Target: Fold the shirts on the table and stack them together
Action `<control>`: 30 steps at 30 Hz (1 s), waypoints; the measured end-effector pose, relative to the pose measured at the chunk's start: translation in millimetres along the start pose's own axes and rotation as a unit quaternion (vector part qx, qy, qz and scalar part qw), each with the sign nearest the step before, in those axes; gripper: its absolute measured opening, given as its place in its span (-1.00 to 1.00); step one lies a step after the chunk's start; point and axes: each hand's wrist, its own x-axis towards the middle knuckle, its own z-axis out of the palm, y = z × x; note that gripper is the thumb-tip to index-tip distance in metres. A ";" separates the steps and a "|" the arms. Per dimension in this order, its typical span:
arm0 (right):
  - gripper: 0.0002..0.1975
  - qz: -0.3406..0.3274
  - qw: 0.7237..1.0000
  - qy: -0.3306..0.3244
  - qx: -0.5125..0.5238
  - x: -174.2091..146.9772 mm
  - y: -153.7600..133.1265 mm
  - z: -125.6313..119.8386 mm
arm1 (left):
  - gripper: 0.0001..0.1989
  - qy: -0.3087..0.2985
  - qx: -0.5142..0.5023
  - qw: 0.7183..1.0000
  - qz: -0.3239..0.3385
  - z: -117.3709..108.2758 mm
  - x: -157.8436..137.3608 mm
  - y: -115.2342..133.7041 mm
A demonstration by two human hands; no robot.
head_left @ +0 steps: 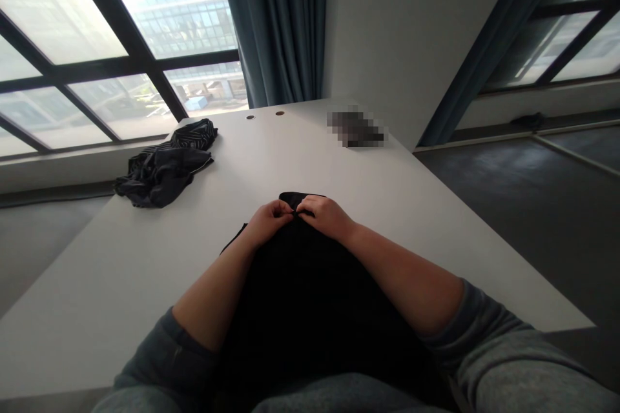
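A black garment point(310, 297) lies spread on the white table point(145, 277), its narrow end away from me and its wide part running down toward my body. What kind of garment it is, I cannot tell. At that far end my left hand point(268, 221) pinches the dark cloth between thumb and fingers. Close beside it, my right hand point(327, 214) pinches the same cloth from the other side. The fingertips of both hands nearly meet at the middle of the opening. Any small fastener between them is hidden.
Crumpled dark clothes point(165, 164), one with a striped pattern, lie at the table's left edge. A blurred-out dark item point(357, 128) rests at the far right. Two round cable holes point(279, 113) sit near the back edge. Blue curtains point(285, 26) hang behind, next to windows.
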 end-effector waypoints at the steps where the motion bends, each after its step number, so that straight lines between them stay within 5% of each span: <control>1: -0.86 -0.011 1.000 -0.001 0.005 -0.1 -0.2 -0.4 | -0.77 0.002 -0.004 1.000 -0.004 0.2 0.3 -0.4; 6: -0.81 -0.053 0.998 0.002 0.014 0.4 -3.6 -1.1 | -0.70 0.039 -0.017 0.998 -0.034 6.9 -0.7 1.7; 12: -0.82 -0.089 0.995 0.039 -0.016 -0.5 -5.7 -1.5 | -0.58 0.018 -0.158 0.981 -0.111 13.2 -5.0 6.3; 21: -0.82 -0.088 0.992 0.081 -0.025 -2.2 2.0 5.3 | -0.78 0.047 0.010 0.998 0.035 17.5 -5.9 12.1; 30: -0.76 -0.102 0.992 0.073 0.006 -2.2 4.5 7.5 | -0.85 0.052 0.017 0.998 0.006 16.4 -1.3 2.1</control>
